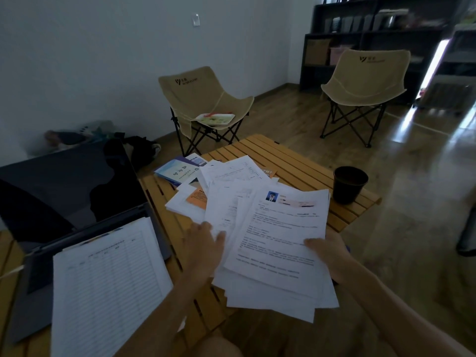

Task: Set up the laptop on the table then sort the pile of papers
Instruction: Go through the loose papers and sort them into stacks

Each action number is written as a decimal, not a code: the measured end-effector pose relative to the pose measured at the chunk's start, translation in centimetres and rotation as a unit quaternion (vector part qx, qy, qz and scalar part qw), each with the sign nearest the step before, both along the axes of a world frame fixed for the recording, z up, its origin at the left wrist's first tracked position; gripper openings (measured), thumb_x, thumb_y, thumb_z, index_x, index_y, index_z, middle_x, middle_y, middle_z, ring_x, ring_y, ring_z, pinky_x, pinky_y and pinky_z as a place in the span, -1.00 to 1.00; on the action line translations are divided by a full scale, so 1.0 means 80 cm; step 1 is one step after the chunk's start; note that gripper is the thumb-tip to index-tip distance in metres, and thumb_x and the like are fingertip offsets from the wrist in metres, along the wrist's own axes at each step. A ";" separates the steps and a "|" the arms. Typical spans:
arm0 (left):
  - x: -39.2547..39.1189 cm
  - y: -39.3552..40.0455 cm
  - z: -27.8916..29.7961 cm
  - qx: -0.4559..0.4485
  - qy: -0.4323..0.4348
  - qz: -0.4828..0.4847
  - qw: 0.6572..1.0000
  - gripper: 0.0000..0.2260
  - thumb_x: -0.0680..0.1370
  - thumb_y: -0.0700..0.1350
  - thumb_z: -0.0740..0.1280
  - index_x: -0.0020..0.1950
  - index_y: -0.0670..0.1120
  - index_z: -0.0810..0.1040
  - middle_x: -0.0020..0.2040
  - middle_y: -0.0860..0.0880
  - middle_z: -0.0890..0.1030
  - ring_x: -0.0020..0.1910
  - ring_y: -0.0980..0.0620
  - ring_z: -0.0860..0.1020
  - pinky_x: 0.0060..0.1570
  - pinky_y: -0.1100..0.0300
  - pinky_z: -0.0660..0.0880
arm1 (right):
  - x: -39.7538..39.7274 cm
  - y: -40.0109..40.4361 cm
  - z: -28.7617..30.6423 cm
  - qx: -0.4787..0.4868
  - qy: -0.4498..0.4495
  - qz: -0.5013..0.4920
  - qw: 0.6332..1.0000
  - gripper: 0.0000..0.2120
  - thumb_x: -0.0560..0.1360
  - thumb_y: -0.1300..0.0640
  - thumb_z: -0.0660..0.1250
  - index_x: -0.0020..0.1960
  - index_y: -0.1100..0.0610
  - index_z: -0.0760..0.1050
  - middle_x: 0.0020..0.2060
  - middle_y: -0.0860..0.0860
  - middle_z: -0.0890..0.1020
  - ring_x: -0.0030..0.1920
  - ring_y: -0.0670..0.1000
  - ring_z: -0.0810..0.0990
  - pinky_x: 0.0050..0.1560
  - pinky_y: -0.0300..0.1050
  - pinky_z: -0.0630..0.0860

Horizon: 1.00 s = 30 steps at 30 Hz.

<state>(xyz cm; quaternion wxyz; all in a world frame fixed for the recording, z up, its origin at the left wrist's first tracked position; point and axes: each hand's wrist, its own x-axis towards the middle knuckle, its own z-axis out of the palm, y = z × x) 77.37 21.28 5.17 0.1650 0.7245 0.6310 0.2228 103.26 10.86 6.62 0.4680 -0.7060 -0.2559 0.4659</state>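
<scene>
right hand [332, 256] pinching paper stack [278, 243], left hand [203, 243] spread flat on its left edge, open laptop [64, 191] on table [296, 161], table sheet [108, 287] on keyboard

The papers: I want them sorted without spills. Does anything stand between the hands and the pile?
Nothing visible does. The left hand touches the papers; the right hand grips a sheaf. The black cup stands apart, to the right.

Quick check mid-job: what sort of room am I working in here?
Probably a casual lounge or small office room, dimly lit: a slatted wooden folding table, two beige camping chairs, and dark shelving along the back wall.
</scene>
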 end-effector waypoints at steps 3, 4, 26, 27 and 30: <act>-0.023 0.031 -0.017 -0.056 0.089 0.021 0.994 -0.47 0.42 0.37 0.26 0.10 -0.06 0.50 0.04 -0.05 0.57 -0.03 -0.06 0.54 -0.03 -0.02 0.56 | 0.001 0.002 -0.001 0.008 0.003 -0.007 1.000 -0.71 0.56 0.35 0.31 0.22 0.09 0.52 0.00 0.08 0.70 -0.06 0.18 0.71 -0.09 0.12 0.66; -0.023 0.031 -0.021 -0.056 0.084 0.023 0.995 -0.49 0.43 0.35 0.28 0.08 -0.06 0.50 0.01 -0.05 0.57 -0.06 -0.04 0.55 -0.07 0.00 0.57 | 0.002 0.002 -0.001 0.007 -0.002 -0.007 1.000 -0.71 0.56 0.34 0.31 0.22 0.09 0.52 -0.01 0.08 0.70 -0.07 0.18 0.71 -0.12 0.10 0.66; 0.021 -0.056 0.005 -0.116 -0.229 -0.016 0.966 -0.86 0.63 -0.07 0.22 0.16 -0.06 0.38 0.01 -0.01 0.54 -0.13 0.12 0.54 -0.24 0.29 0.52 | -0.003 0.002 0.008 0.016 0.034 -0.038 0.999 -0.58 0.51 -0.21 0.36 0.14 0.11 0.55 -0.03 0.13 0.70 -0.01 0.21 0.70 0.09 0.17 0.60; 0.032 -0.067 0.001 -0.129 -0.203 -0.055 0.969 -0.90 0.63 -0.08 0.22 0.10 -0.06 0.37 -0.04 0.03 0.52 -0.17 0.17 0.50 -0.31 0.40 0.41 | -0.004 0.000 0.007 0.023 0.034 -0.028 0.999 -0.65 0.52 -0.07 0.42 0.18 0.12 0.53 -0.01 0.12 0.69 -0.02 0.18 0.69 0.07 0.16 0.61; 0.038 -0.066 0.003 -0.119 -0.168 -0.100 0.974 -0.82 0.60 0.05 0.27 -0.12 0.00 0.41 -0.21 0.09 0.50 -0.27 0.20 0.45 -0.34 0.38 0.32 | -0.002 -0.003 0.003 0.012 0.015 -0.006 1.000 -0.74 0.55 0.32 0.36 0.21 0.13 0.51 0.02 0.07 0.67 -0.04 0.12 0.66 -0.08 0.03 0.58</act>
